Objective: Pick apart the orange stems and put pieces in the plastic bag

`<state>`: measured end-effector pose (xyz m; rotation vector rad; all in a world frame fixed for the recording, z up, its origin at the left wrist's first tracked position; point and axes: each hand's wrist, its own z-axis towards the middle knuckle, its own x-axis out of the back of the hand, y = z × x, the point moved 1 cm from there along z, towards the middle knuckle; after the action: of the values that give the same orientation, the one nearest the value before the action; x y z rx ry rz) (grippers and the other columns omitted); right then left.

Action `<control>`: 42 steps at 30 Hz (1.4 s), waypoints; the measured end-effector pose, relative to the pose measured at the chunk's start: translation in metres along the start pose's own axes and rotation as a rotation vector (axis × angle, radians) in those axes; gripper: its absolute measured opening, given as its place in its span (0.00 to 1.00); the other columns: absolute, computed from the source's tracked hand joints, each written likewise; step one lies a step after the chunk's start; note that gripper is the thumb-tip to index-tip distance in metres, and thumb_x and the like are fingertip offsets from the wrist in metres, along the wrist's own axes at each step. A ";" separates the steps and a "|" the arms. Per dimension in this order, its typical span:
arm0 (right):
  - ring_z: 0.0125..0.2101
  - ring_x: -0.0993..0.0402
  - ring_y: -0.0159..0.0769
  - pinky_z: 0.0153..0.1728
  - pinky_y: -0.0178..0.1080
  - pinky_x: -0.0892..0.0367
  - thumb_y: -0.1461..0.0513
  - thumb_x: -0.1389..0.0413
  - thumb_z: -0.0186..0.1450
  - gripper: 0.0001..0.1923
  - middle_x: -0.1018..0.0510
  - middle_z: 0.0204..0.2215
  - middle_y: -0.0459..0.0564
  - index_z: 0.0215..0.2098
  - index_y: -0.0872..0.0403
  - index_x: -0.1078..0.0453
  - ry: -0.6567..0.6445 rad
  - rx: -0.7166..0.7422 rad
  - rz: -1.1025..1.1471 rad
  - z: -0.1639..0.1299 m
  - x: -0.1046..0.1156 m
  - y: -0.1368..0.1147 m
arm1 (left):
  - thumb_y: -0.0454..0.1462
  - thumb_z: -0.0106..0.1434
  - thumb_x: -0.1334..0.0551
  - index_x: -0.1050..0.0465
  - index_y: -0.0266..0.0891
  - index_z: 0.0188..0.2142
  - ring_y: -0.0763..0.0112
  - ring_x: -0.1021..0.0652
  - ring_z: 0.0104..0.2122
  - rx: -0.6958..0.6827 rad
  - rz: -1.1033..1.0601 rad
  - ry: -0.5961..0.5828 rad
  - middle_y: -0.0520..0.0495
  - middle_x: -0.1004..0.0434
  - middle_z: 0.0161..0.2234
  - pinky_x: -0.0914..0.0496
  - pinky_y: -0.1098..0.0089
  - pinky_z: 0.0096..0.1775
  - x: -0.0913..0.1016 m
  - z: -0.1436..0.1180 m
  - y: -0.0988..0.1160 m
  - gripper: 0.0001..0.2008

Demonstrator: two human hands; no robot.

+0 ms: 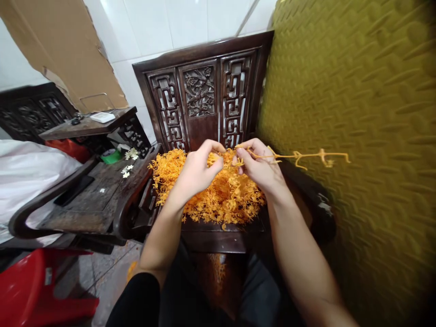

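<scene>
- A carved wooden chair (204,97) stood against the white tiled wall; all positions below are given relative to it.
- A heap of small orange plastic sprigs (218,200) covered the seat of the chair, reaching from its left armrest to near its right side.
- The left hand (199,170) hovered above the middle of the heap, in front of the chair back. Its fingers were curled inward, thumb and forefinger pinched together; what they gripped was too small to make out.
- The right hand (259,165) was just beside the left hand, above the right half of the seat. Thumb and fingertips were closed on one end of a long orange stem (299,156).
- The stem ran level from that hand out past the right side of the chair, in front of a yellow-green quilted panel (357,113).
- To the left of the chair stood a second dark wooden seat (95,195) with a few white flowers (127,170) on it.
- A sheet of cardboard (64,45) leaned on the wall up and to the left of the chair back.
- A red plastic stool (30,286) sat on the floor, low and left of the chair.
</scene>
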<state>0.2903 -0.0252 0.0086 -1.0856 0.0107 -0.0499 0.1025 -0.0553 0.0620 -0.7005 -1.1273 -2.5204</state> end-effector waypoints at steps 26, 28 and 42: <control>0.21 0.42 0.28 0.21 0.35 0.47 0.45 0.31 0.62 0.25 0.36 0.22 0.37 0.39 0.47 0.39 -0.010 0.088 0.289 -0.008 -0.034 0.000 | 0.43 0.72 0.37 0.30 0.43 0.34 0.69 0.24 0.32 0.006 -0.010 0.377 0.51 0.22 0.31 0.30 0.64 0.40 -0.034 0.007 -0.024 0.11; 0.21 0.41 0.28 0.21 0.35 0.46 0.45 0.32 0.62 0.24 0.35 0.22 0.38 0.39 0.47 0.39 -0.010 0.081 0.294 -0.009 -0.036 -0.001 | 0.43 0.72 0.37 0.30 0.43 0.34 0.69 0.24 0.32 -0.007 0.012 0.400 0.50 0.22 0.31 0.30 0.64 0.40 -0.031 0.007 -0.025 0.11; 0.22 0.43 0.27 0.23 0.36 0.45 0.53 0.32 0.64 0.19 0.36 0.26 0.40 0.36 0.48 0.39 0.103 0.187 0.336 -0.021 -0.013 -0.024 | 0.46 0.71 0.38 0.36 0.43 0.31 0.73 0.29 0.26 0.170 0.011 0.786 0.52 0.26 0.27 0.35 0.69 0.31 0.035 0.019 -0.080 0.15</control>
<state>0.2758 -0.0540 0.0200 -0.8822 0.2762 0.1925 0.0436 0.0092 0.0424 0.3201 -0.9922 -2.2874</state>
